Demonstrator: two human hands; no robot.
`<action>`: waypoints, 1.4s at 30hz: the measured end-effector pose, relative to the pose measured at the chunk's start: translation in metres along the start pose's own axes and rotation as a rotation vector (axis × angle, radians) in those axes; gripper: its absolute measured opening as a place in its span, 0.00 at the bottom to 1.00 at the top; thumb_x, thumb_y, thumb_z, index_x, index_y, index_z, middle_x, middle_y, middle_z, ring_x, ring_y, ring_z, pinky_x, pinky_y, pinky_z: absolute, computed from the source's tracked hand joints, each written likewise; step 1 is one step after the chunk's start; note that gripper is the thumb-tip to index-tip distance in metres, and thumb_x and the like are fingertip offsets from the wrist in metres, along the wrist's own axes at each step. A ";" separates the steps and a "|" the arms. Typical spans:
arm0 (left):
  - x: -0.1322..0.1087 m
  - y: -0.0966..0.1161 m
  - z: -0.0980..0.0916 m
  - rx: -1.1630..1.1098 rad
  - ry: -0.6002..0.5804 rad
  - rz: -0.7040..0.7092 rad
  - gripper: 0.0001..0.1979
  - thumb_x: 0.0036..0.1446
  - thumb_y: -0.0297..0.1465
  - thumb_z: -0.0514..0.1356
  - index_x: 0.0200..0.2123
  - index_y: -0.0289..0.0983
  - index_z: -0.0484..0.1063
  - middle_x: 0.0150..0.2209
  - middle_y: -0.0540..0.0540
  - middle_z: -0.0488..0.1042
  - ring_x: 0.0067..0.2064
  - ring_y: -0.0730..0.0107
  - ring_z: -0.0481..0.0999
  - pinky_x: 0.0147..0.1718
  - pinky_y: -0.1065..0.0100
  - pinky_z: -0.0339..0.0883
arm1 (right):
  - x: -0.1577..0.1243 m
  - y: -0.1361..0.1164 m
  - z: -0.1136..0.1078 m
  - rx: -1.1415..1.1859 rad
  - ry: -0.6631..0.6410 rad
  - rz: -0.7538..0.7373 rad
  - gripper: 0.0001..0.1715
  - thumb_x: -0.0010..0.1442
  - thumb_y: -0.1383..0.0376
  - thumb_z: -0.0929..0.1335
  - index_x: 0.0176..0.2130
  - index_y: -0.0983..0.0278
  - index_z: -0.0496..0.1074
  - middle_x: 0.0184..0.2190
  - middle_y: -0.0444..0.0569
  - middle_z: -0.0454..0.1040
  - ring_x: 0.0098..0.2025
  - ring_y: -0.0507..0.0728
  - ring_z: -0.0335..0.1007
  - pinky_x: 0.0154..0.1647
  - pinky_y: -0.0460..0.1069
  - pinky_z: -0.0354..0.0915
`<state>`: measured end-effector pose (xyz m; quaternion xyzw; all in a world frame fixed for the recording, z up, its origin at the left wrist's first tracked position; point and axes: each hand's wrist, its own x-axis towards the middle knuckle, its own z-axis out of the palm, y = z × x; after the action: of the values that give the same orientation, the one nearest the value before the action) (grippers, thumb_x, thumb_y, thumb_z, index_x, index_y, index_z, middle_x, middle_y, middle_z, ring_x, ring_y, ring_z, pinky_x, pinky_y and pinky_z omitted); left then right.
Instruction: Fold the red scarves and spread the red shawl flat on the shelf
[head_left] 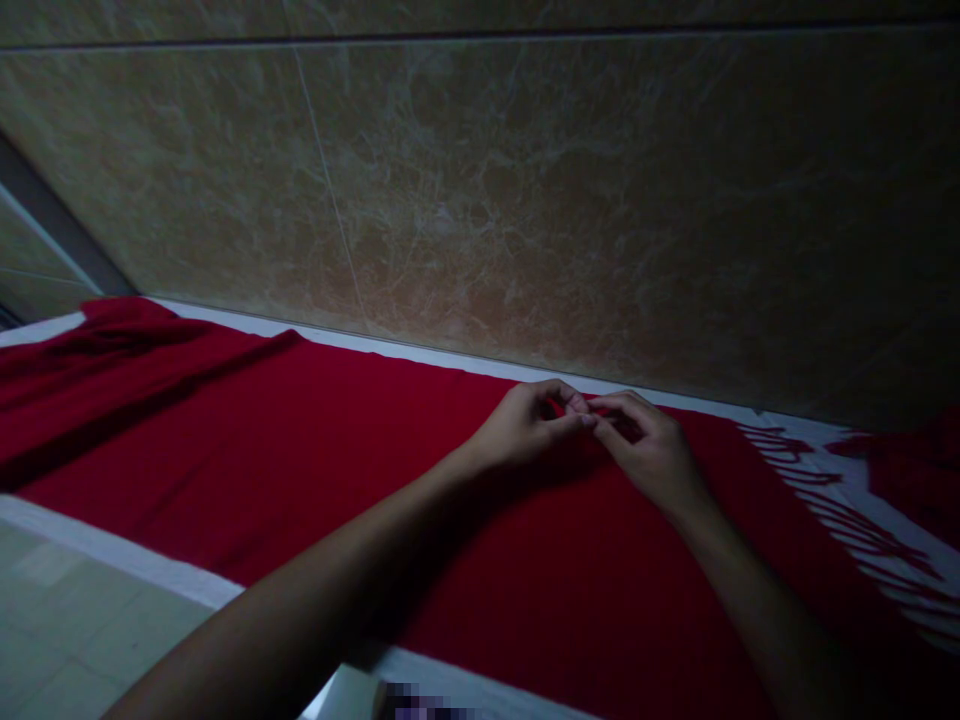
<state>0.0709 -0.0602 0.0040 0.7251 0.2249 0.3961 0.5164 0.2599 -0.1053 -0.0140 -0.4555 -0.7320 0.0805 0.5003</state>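
A long red scarf lies spread across a narrow white-topped surface, with tasselled fringe along its right end. Over its far edge, right of centre, my left hand and my right hand meet at the fingertips. Each has thumb and forefinger pinched together. Whatever sits between the fingertips is too small and dim to make out. Towards the left, the cloth is rumpled and folded over itself.
A marbled tile wall rises directly behind the surface. White margin shows along the near edge, above a pale tiled floor. More red cloth lies at far right. A pale block-like object stands at the bottom.
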 end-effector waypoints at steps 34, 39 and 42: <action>-0.005 -0.002 -0.003 0.409 0.056 0.153 0.09 0.62 0.28 0.63 0.45 0.36 0.82 0.40 0.44 0.81 0.38 0.69 0.76 0.38 0.70 0.66 | 0.000 -0.007 0.003 -0.037 -0.004 0.016 0.08 0.63 0.65 0.67 0.42 0.60 0.76 0.38 0.48 0.81 0.37 0.58 0.77 0.40 0.52 0.73; -0.004 -0.001 -0.002 0.455 0.062 0.106 0.08 0.62 0.29 0.64 0.42 0.36 0.82 0.38 0.46 0.81 0.35 0.71 0.74 0.35 0.71 0.64 | -0.001 -0.010 0.004 -0.023 -0.023 0.043 0.08 0.63 0.64 0.67 0.40 0.60 0.76 0.36 0.47 0.81 0.36 0.58 0.78 0.39 0.52 0.74; -0.004 -0.002 -0.002 0.461 0.063 0.100 0.08 0.62 0.30 0.64 0.42 0.36 0.82 0.38 0.46 0.81 0.35 0.70 0.74 0.35 0.71 0.64 | -0.001 -0.011 0.004 -0.025 -0.031 0.045 0.07 0.63 0.64 0.67 0.40 0.59 0.76 0.36 0.47 0.82 0.36 0.58 0.78 0.39 0.52 0.74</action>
<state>0.0671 -0.0612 0.0014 0.8215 0.2893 0.3816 0.3095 0.2503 -0.1108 -0.0103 -0.4768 -0.7301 0.0897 0.4813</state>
